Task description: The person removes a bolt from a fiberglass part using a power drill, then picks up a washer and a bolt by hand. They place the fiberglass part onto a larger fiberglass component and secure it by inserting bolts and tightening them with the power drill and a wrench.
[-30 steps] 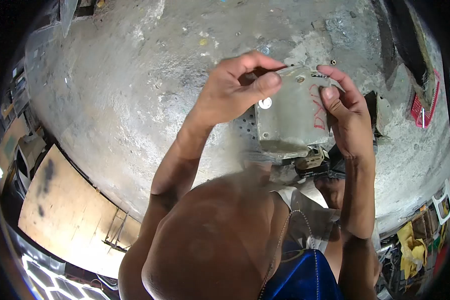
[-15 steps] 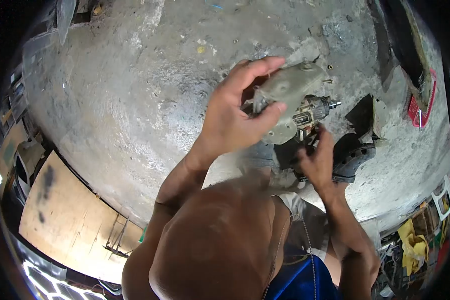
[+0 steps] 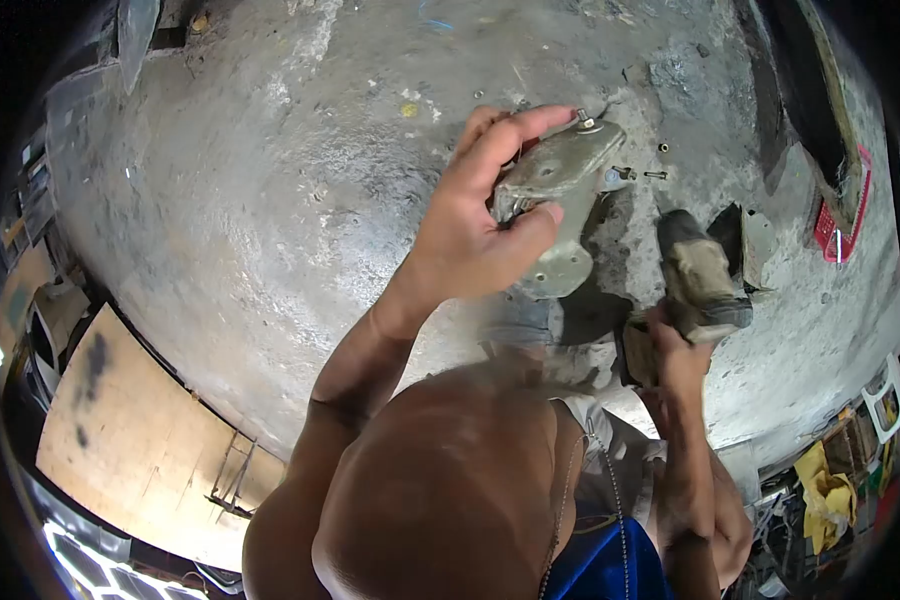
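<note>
My left hand [image 3: 465, 225] grips a grey metal bracket [image 3: 555, 175], with fingers behind its far edge and thumb on the near side. A bolt [image 3: 585, 122] stands up at the bracket's upper corner, and holes show in its lower rounded plate. At the right, my right hand [image 3: 682, 358] is wrapped round the handle of a cordless impact driver [image 3: 700, 275], blurred by motion. The driver is raised, apart from the bracket. On the floor just beyond the bracket lie a small bolt [image 3: 655, 175] and a nut [image 3: 663, 148].
Rough concrete floor [image 3: 270, 200] spreads all round. A dark piece of material with a pale flap [image 3: 758, 245] lies right of the driver. A red plastic basket [image 3: 838, 225] is at far right, a plywood sheet [image 3: 140, 430] at lower left, and yellow cloth [image 3: 825, 495] at lower right.
My right hand has taken hold of the impact driver, lifted it off the floor and swung it to the right. The bracket has tilted slightly in my left hand, and its bolt now shows clearly.
</note>
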